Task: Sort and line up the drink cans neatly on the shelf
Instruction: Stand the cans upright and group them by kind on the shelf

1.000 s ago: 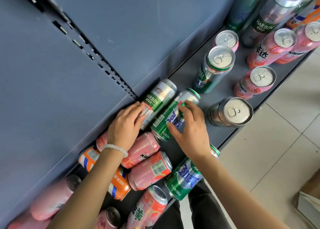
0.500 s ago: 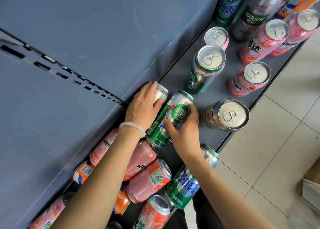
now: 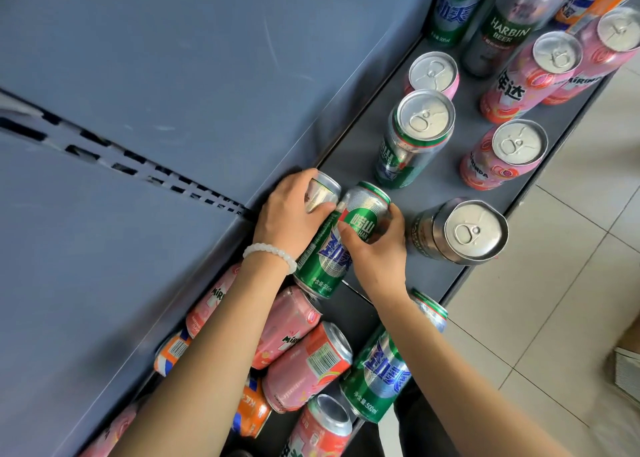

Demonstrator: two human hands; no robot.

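On the grey shelf [image 3: 349, 152] two cans lie on their sides in the middle. My left hand [image 3: 289, 216], a white bead bracelet on its wrist, grips the silver Harbin beer can [image 3: 322, 193] against the back panel. My right hand [image 3: 375, 252] curls round the green Laoshan can [image 3: 341, 240] beside it. Nearer me, several pink, orange and green cans [image 3: 304, 363] lie tumbled on their sides. Farther along, cans stand upright: a green one [image 3: 412, 138], pink ones [image 3: 505, 152] and a silver one [image 3: 460, 230] by the front edge.
The blue-grey back panel [image 3: 173, 76] with a slotted upright rises behind the shelf. Taller green, Harbin and pink cans [image 3: 502, 34] crowd the far end. Tiled floor [image 3: 554, 283] lies past the shelf's front lip, with a box corner [image 3: 628, 366] at the right edge.
Both hands have slid up along their lying cans toward the tops. My left hand now covers most of the silver can; the green can has rolled, its logo now facing up.
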